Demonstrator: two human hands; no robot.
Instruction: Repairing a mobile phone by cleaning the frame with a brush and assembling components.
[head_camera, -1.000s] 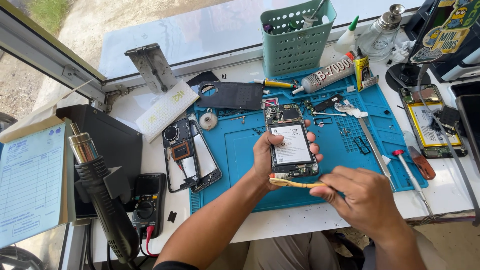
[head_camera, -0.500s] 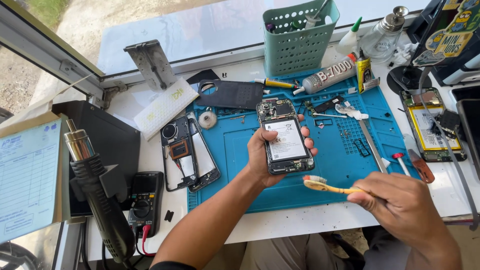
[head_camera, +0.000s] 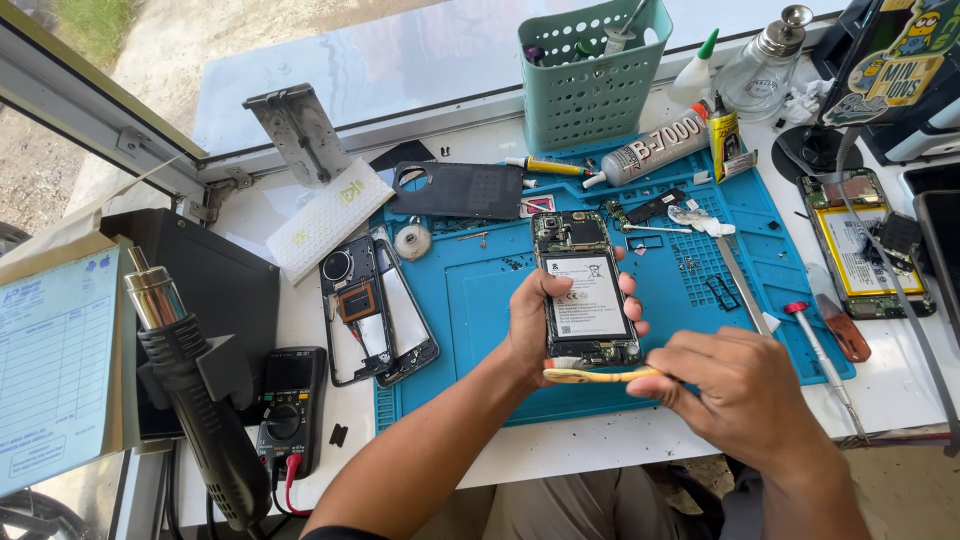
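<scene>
Blue silicone matting (head_camera: 480, 330) is lying under an opened phone (head_camera: 586, 292), which my left hand (head_camera: 530, 325) is clamping by its edges just above it, while my right hand (head_camera: 745, 390) is pinching a yellow brush (head_camera: 600, 376) against the phone's lower end. I judge I am brushing the bottom board, so the next stroke needs a light touch. I am counting one held phone, one brush, one stripped frame (head_camera: 375, 310) and one second opened phone (head_camera: 860, 250) at right.

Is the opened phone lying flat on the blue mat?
No: the left hand holds the opened phone above the blue mat.
</scene>
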